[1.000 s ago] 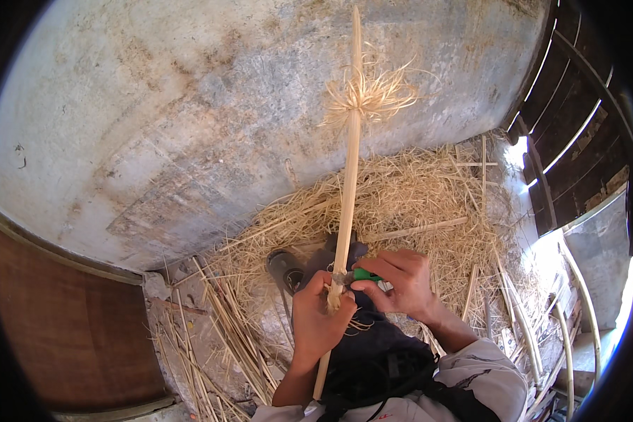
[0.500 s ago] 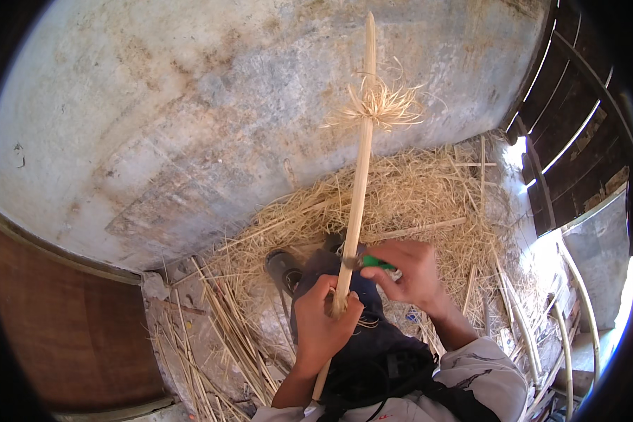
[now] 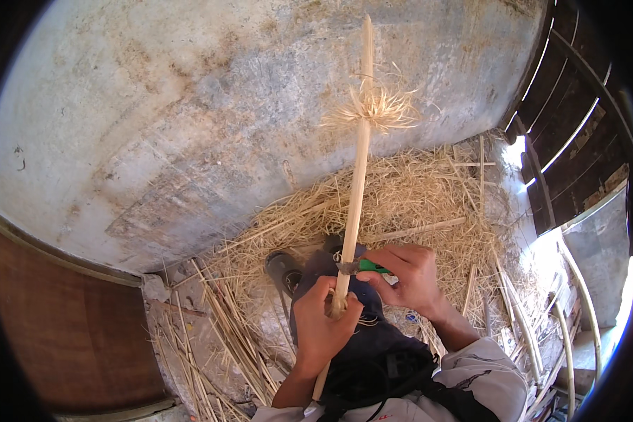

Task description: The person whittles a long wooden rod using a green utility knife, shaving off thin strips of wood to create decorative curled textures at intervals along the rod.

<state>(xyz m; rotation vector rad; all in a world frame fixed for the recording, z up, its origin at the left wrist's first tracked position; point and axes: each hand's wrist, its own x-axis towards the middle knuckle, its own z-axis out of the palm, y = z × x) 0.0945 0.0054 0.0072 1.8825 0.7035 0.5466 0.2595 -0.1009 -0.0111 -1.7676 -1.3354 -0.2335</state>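
The fingers of the left hand (image 3: 323, 325) are curled closed around the lower part of a long pale stick (image 3: 357, 190), hiding a short length of it. The fingers of the right hand (image 3: 408, 276) grip a knife (image 3: 373, 266), covering much of its green handle; its grey blade lies across the stick just above the left hand. The stick is held off the floor (image 3: 204, 341), in front of the person, its lower end near the lap and its pointed tip toward the wall (image 3: 211, 133). A ruff of thin curls (image 3: 380, 111) surrounds the stick in its upper part.

Beneath the hands are dark trousers (image 3: 373, 337); a dark shoe (image 3: 283, 269) shows to the left of the stick. Beyond, a broad heap of shavings (image 3: 418, 186) covers the floor's far edge, along the foot of the wall; the stick passes in front of it and hides a narrow strip. Loose thin sticks (image 3: 239, 330) lie lengthwise toward the floor's near left corner, beside the left forearm. A brown panel (image 3: 67, 323) bounds the left edge. Near the right edge are several long poles (image 3: 568, 352), well apart from the right hand, and a dark slatted screen (image 3: 577, 133) rises behind them.
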